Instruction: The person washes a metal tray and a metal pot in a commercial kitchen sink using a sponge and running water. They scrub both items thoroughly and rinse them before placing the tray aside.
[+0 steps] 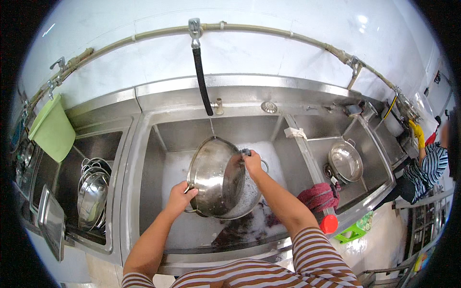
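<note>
A large shiny steel pot (206, 173) is tilted on its side over the middle sink (153, 192), with water running onto its upper rim from the black hose. My left hand (180, 198) is closed round the pot's lower left rim, thumb on the outside. Against the right rim, my right hand (253, 163) is closed on a small dark grey wad, like a scouring pad; its fingers are partly hidden. Below the pot, a second round steel vessel (257, 201) with a loop handle sits in the suds, mostly covered.
Stacked steel pans (93, 199) and a green bin (55, 129) are at the left sink. A steel basin (345, 161) lies in the right sink. On the divider are a red cloth (321, 197) and red cap (329, 223). Another person (425, 163) works at far right.
</note>
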### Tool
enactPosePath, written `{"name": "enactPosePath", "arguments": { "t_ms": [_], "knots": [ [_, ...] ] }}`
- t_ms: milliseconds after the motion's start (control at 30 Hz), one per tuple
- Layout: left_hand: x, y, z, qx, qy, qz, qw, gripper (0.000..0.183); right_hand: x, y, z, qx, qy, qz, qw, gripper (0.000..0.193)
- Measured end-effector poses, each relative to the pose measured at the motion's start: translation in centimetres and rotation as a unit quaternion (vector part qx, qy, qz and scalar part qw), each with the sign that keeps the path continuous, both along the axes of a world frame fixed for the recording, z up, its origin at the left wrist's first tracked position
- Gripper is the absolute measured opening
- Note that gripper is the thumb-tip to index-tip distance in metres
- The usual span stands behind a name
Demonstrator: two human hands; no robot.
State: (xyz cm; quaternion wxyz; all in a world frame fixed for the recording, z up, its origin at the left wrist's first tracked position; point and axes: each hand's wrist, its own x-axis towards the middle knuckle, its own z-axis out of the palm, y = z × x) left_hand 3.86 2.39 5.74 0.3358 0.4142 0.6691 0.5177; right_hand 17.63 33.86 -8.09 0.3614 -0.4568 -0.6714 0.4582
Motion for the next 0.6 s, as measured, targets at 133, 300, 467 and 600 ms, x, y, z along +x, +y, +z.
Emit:
{"name": "enactPosePath", "arguments": {
  "t_ms": [133, 300, 467, 600],
  "knots": [
    [-0.6, -2.4, -1.3, -0.016, -0.019, 0.038, 0.999, 0.01, -1.3, -8.3, 9.9, 0.197, 0.004, 0.143, 0.97, 0.032],
    [0.2, -2.4, -0.7, -0.033, -0.023, 0.051, 0.998, 0.012, -1.5, -10.6, 13.7, 0.228, 0.027, 0.204, 0.952, 0.025],
    [0.3, -1.4, 0.8, -0.068, 0.056, 0.032, 0.996, 0.012, -1.7, -7.2, 12.2, -0.035, 0.05, 0.17, 0.984, 0.029],
    [0.5, -2.0, -0.1, -0.057, 0.015, 0.057, 0.997, 0.011, -2.8, -13.6, 15.0, 0.337, 0.019, 0.288, 0.896, 0.037]
  ]
}}
